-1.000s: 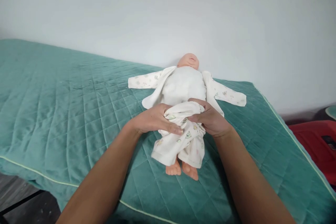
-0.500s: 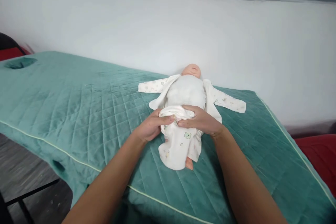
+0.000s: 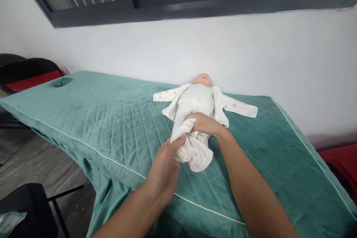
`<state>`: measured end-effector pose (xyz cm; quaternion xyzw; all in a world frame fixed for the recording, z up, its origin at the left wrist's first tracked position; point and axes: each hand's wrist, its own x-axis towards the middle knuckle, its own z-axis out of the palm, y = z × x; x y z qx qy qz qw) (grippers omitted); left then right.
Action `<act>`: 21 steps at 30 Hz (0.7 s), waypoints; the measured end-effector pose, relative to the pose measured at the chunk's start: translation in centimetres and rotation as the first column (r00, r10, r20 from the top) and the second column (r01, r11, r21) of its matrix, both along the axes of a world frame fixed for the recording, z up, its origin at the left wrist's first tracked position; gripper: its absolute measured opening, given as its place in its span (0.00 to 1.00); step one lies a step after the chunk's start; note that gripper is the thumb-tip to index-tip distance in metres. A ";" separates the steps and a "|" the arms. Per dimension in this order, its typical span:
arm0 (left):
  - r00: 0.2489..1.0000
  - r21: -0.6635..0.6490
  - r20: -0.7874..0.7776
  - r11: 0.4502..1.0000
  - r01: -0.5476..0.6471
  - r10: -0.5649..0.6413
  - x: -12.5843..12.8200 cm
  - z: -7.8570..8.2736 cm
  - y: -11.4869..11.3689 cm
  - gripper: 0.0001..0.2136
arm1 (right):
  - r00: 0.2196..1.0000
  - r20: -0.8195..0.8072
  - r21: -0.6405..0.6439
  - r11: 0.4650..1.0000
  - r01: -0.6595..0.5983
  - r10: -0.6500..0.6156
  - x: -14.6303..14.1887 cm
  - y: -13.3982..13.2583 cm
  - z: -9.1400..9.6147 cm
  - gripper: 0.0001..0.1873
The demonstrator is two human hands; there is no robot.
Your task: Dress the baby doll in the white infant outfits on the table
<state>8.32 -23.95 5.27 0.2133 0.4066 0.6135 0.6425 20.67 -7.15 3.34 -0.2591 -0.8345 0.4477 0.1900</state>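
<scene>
A baby doll (image 3: 196, 100) lies on its back on the green quilted cover (image 3: 125, 108), its head toward the wall. Its white long-sleeved top (image 3: 238, 107) is spread open at the front, with both sleeves stretched out sideways. White printed baby pants (image 3: 199, 154) are bunched around the doll's lower body. My left hand (image 3: 166, 161) is closed on the bunched cloth at the left, thumb on top. Higher up, at the waist, my right hand (image 3: 205, 123) pinches the same pants. The doll's legs are hidden by the cloth and my hands.
Behind the bed runs a white wall (image 3: 111, 52) with a dark-framed barred window (image 3: 178, 7) above. The bed cover has a face hole (image 3: 61, 82) at far left. A black chair (image 3: 28, 210) stands at lower left; something red (image 3: 341, 163) is at the right edge.
My left hand has drawn the pants' cloth down and toward me, bunching it. My right hand stays near the waist. The view has tilted up, showing the window; the doll's foot is now covered.
</scene>
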 end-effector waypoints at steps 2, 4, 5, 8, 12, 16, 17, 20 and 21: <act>0.996 -0.030 0.064 0.998 -0.059 0.061 1.0 -0.3 -1.2 0.17 | 0.999 0.028 0.024 0.999 -0.037 0.037 0.0 0.0 -0.1 0.04; 0.990 -0.073 0.095 0.993 -0.094 0.101 1.4 -0.9 -2.2 0.17 | 0.996 0.062 0.033 0.997 -0.067 0.065 -0.1 -0.1 -0.2 0.05; 0.988 -0.093 0.102 0.990 -0.104 0.113 1.4 -1.2 -2.6 0.17 | 0.994 0.079 0.035 0.996 -0.078 0.075 -0.1 -0.1 -0.2 0.06; 0.987 -0.137 0.089 0.984 -0.118 0.131 1.0 -2.0 -3.5 0.17 | 0.989 0.118 0.043 0.995 -0.090 0.085 -0.3 -0.2 -0.4 0.07; 0.990 -0.146 0.045 0.981 -0.128 0.135 0.2 -3.1 -4.1 0.18 | 0.987 0.139 0.052 0.995 -0.087 0.079 -0.4 -0.3 -0.4 0.08; 0.986 -0.118 -0.050 0.979 -0.166 0.161 -0.4 -4.9 -4.4 0.18 | 0.983 0.150 0.037 0.993 -0.108 0.102 -0.4 -0.3 -0.5 0.08; 0.984 -0.114 -0.077 0.979 -0.171 0.163 -0.7 -5.4 -4.4 0.18 | 0.982 0.159 0.031 0.994 -0.105 0.099 -0.4 -0.3 -0.5 0.09; 0.975 -0.112 -0.152 0.977 -0.183 0.165 -1.8 -6.4 -4.0 0.18 | 0.979 0.189 0.008 0.997 -0.082 0.079 -0.4 -0.3 -0.5 0.12; 0.968 -0.112 -0.183 0.975 -0.191 0.169 -2.2 -6.7 -3.8 0.19 | 0.978 0.196 -0.001 0.997 -0.074 0.073 -0.4 -0.4 -0.4 0.13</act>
